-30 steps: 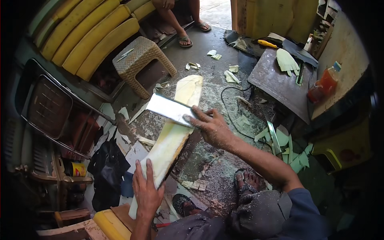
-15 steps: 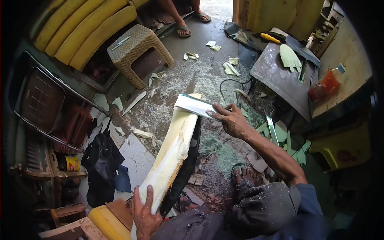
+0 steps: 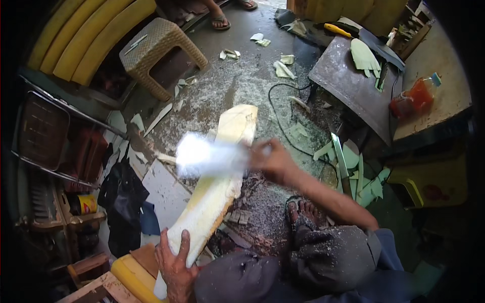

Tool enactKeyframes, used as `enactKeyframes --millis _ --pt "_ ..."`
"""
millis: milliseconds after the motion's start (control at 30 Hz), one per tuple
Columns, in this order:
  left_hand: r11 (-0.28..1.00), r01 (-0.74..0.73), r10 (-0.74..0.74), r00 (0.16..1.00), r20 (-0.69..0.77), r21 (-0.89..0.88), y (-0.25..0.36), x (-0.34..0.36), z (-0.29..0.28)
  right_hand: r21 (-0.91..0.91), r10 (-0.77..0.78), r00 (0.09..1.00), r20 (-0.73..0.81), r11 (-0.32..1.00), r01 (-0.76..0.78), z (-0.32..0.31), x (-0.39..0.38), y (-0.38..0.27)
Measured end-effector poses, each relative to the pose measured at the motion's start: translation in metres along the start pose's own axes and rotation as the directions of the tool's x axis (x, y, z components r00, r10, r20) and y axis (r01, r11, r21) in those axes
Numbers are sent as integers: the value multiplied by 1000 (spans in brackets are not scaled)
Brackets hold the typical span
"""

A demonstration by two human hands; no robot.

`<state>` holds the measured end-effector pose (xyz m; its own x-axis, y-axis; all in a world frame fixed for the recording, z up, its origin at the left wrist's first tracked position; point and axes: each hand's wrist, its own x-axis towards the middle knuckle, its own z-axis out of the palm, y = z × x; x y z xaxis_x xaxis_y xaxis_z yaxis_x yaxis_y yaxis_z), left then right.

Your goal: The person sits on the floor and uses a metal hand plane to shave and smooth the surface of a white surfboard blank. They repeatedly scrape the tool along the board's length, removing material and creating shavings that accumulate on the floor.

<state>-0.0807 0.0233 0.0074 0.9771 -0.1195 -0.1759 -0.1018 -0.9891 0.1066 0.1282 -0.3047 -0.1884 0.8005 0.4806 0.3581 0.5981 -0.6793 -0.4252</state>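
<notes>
Bar (image 3: 217, 156) nearer, leftward across foam (image 3: 213, 196)

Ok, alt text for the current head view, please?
A person's right hand holds a motion-blurred, bright whitish tool over a long, pale-yellow, foam-like block; the left hand rests on its near end. Irregular pale scraps litter the grey, dusty floor.

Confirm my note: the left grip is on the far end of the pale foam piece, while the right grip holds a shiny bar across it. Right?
Wrong end: the head view shows the left grip on the near end of the pale foam piece. The rest stands.
</notes>
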Motion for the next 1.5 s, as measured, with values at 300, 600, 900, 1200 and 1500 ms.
enactKeyframes --millis 300,600,900,1200,1500 --pt "1000 -14 13 999 -32 -21 0 4 1 -20 -230 972 -54 973 230 1 7 -24" --pt "999 -40 38 996 -81 -27 1 3 1 45 -151 987 -48 987 153 -7 9 1" --pt "999 -31 31 997 -74 10 -1 1 2 81 -80 985 -151 992 92 -18 13 0" --pt "998 -69 67 993 -99 -10 -2 -2 11 55 -16 978 -207 998 28 9 1 21" --pt "997 -49 43 993 -106 -53 -15 -1 16 72 69 968 -243 996 -53 12 1 -1"
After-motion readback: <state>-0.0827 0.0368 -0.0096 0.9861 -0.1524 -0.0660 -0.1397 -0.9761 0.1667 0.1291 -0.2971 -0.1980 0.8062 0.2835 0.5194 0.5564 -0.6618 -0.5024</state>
